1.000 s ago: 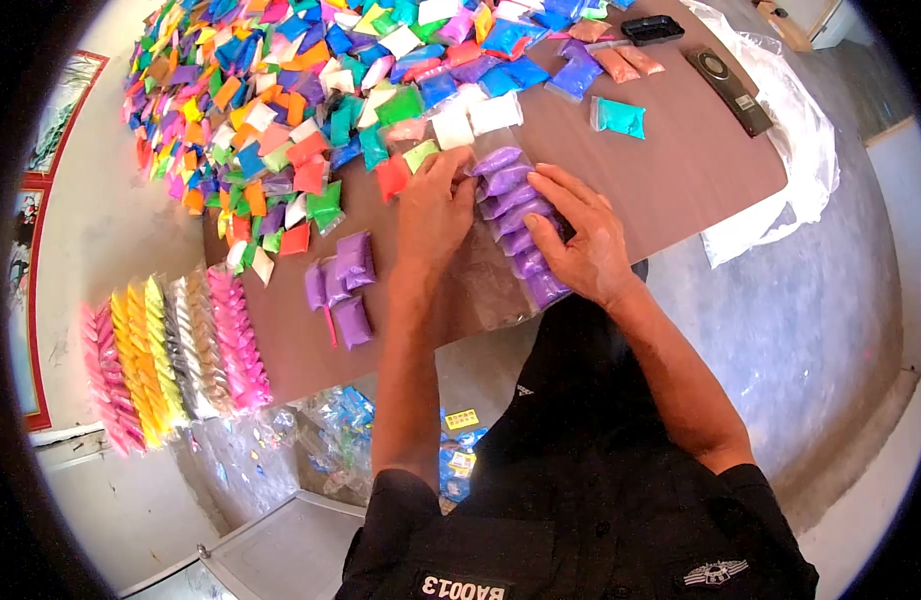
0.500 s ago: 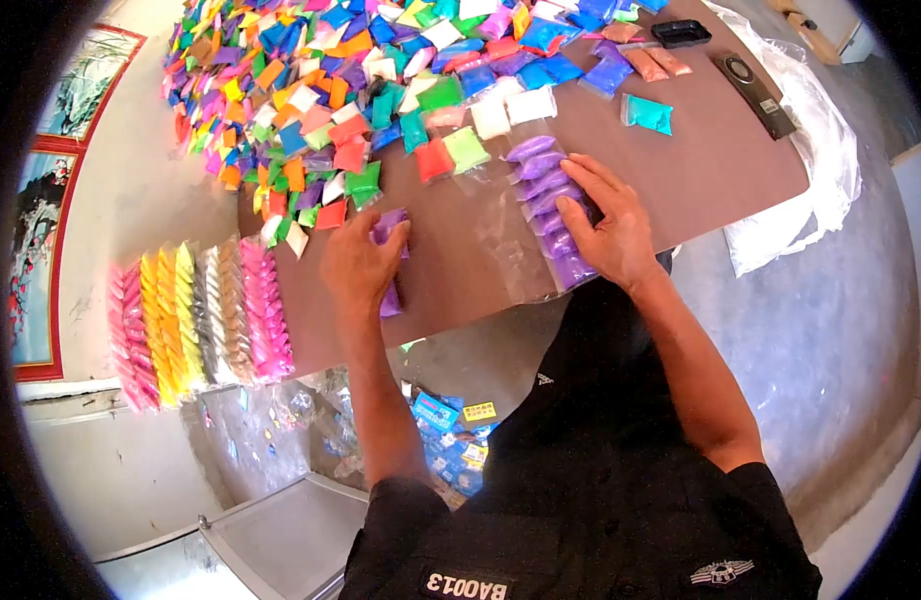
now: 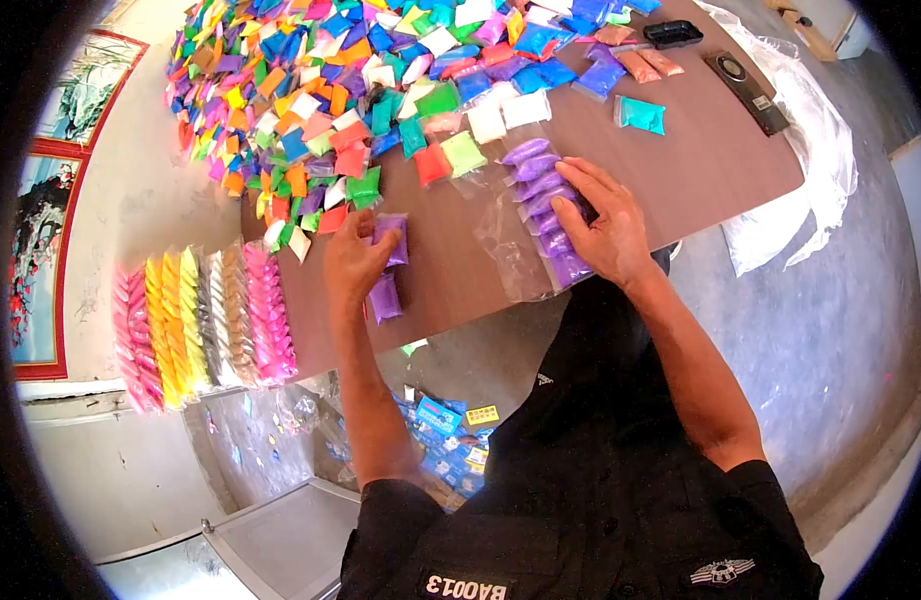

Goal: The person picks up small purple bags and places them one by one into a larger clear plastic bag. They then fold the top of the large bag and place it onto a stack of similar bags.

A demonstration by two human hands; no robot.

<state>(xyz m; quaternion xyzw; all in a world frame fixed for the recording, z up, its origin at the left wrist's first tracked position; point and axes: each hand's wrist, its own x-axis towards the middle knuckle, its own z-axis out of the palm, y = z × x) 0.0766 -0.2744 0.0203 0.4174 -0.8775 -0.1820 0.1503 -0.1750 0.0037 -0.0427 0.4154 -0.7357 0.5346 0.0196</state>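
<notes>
Purple row lies on our table, our right hand loosely spread on its right side, not clenched; likely light, squashy, slick film, so we'd hold both long sides gently. Our left hand is half-curled, thumb over a loose purple packet; we can't tell if it's gripped. Mixed heap sits beyond.

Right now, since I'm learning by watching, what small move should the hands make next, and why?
Probably the left hand should pinch the nearest loose purple packet: that hand overlaps it in view, grip unclear, while the right hand rests on the row of purple packets.
</notes>
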